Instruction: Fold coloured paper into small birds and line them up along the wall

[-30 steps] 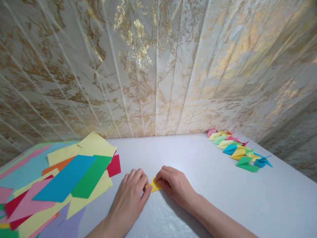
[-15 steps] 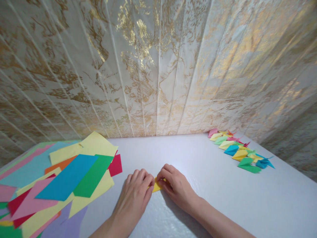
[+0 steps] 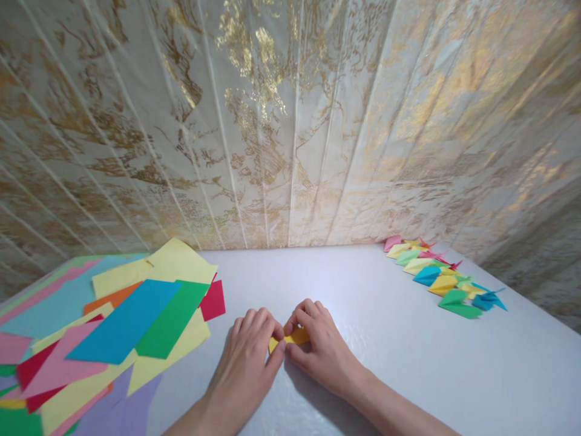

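Note:
A small folded piece of yellow paper (image 3: pixel 298 336) is held low over the white table, at the middle of the head view. My left hand (image 3: pixel 254 342) pinches its left end between thumb and fingers. From the other side, my right hand (image 3: pixel 318 339) grips it with thumb and forefinger. The two thumb tips nearly meet at the paper's near edge. Fingers cover much of the paper, so its full folded shape is hidden.
Loose coloured paper sheets (image 3: pixel 122 324) lie overlapping on the left of the white table (image 3: pixel 363 375). Along the right edge stand several folded paper figures (image 3: pixel 458 303) in rows. A gold-patterned curtain (image 3: pixel 272 151) hangs behind the table.
The thumbs have come closer together, and the yellow paper now shows on both sides of the fingertips rather than only between the hands. The view has shifted slightly.

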`<state>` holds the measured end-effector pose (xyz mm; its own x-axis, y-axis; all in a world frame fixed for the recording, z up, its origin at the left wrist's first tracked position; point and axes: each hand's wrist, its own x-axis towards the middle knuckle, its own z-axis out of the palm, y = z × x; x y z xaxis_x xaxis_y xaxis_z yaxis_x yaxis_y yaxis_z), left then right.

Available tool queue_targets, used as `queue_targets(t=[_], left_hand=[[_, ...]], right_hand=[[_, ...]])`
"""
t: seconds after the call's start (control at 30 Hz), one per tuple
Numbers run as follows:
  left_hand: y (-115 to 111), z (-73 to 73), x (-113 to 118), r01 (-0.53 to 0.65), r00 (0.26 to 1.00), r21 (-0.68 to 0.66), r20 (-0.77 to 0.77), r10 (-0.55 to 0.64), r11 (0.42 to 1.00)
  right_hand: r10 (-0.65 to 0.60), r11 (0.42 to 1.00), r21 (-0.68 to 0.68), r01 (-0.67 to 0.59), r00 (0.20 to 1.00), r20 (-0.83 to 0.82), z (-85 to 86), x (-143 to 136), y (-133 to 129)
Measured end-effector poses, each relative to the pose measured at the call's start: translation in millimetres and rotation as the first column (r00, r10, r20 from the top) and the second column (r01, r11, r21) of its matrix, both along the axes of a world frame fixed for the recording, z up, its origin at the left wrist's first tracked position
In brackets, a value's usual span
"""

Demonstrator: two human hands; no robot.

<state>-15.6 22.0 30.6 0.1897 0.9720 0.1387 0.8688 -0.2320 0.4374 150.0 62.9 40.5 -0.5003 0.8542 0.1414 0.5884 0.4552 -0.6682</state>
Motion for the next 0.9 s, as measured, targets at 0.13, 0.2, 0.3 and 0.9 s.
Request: queue_targets(t=[0.13, 0.2, 0.3, 0.9], left_hand=[[-1, 0.5, 2, -0.032, 0.999, 0.023, 0.016, 0.032, 0.999], [-2, 0.4, 3, -0.043, 0.999, 0.034, 0.026, 0.042, 0.999], [-2, -0.2, 3, -0.048, 0.998, 0.03, 0.038, 0.047, 0.998], [-7, 3.3, -11, 0.067, 0.994, 0.014, 0.088, -0.068, 0.998]], right_hand=[[0.006, 1.0, -0.007, -0.006, 1.0, -0.007, -2.4, 1, 1], [0.01, 1.0, 0.0, -0.01, 1.0, -0.004, -4.1, 2, 1], [0.024, 1.0, 0.0, -0.024, 1.0, -0.007, -5.2, 3, 2], [0.152, 0.982, -0.099, -0.158, 0.986, -0.07, -4.7, 42, 28]])
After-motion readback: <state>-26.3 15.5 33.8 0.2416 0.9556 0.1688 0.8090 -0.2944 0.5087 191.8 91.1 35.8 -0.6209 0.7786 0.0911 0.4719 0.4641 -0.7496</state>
